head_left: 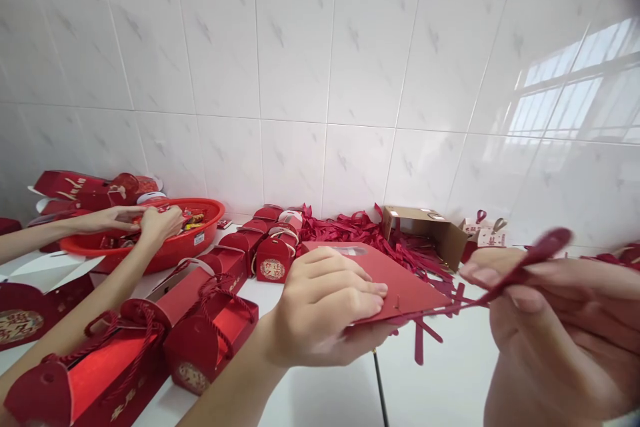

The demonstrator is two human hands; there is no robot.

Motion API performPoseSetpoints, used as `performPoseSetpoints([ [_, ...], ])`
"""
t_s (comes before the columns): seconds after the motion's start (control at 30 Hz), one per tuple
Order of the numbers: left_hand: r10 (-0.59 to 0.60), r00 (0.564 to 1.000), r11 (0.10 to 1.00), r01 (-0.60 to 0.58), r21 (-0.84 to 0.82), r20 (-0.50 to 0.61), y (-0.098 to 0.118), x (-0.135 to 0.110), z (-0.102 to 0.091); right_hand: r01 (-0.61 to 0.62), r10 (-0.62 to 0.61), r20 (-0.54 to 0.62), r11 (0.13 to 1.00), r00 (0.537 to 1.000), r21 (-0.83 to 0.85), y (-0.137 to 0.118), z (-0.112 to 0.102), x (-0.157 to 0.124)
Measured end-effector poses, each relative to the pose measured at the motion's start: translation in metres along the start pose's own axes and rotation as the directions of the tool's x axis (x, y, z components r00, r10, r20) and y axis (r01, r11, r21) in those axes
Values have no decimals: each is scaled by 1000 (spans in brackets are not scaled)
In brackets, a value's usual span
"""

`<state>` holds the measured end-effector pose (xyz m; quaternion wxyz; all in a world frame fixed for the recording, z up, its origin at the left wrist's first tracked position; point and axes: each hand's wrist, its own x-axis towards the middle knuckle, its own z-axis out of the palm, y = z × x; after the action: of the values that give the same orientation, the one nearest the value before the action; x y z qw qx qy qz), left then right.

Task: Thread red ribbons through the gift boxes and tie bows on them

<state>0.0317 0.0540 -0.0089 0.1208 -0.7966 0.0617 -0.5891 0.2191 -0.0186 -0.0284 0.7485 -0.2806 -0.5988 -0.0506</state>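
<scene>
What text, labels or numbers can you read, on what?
"乔迁之喜" (probably): round emblem on central small box.
Gold writing, nearest long box: too blurred.
Gold writing, back-left box: too blurred.
Other round emblems, left: too blurred.
White label, red basket: too small.
Red card, left hand: none seen.

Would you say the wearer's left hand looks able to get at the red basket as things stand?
Probably not easily: the left hand is holding a red card piece, red gift boxes stand between it and the red basket, and another person's hands are over the basket.
</scene>
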Motion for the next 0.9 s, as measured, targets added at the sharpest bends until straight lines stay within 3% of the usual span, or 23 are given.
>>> performPoseSetpoints([
  [0.07,-20,1000,1000,20,-23,-11,1,2,-1,75,-74,-13,996,997,56,1,3,6],
  [0.2,-44,999,997,43,-69,-26,5,4,-3,35,-49,195,997,980,76,2,2,13],
  [0.33,-41,999,997,40,-60,-20,5,3,-2,34,-41,292,999,956,30,2,3,13],
  [0.53,-63,997,998,61,-34,-49,1,0,1,-125,54,497,986,866,111,-2,7,15],
  [0.9,-120,992,989,116,-90,-40,3,2,0,-232,104,498,952,861,202,-3,7,12],
])
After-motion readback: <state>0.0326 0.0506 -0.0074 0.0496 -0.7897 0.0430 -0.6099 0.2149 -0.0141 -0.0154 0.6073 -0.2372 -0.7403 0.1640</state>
